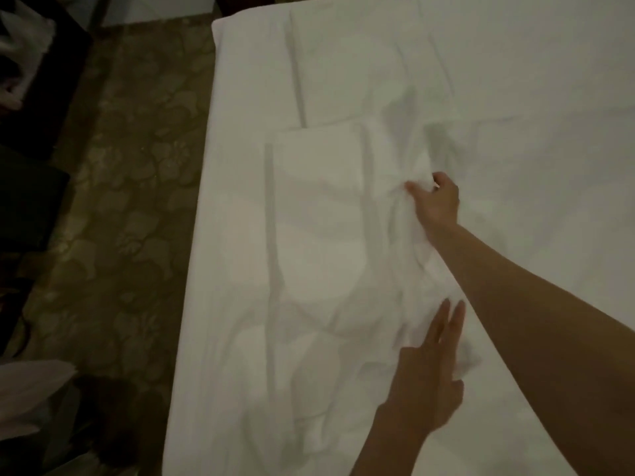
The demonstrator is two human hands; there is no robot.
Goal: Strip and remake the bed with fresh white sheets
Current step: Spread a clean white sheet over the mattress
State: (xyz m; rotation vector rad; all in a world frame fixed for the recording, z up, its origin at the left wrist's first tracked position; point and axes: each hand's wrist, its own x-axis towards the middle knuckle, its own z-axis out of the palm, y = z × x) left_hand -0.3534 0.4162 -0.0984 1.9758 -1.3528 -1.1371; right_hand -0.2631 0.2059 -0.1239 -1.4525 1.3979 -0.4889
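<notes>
The bed point(240, 80) fills the right and middle of the view, covered in a white base sheet that runs smooth to its left edge and far corner. On it lies a partly folded white sheet point(319, 214): a flat, layered rectangle toward the left, with a second folded panel point(350, 63) beyond it nearer the far end. The sheet's right side is bunched into creases and its near end is rumpled. Left of the bed is the floor point(130, 207), a dim carpet with a pale floral pattern.
</notes>
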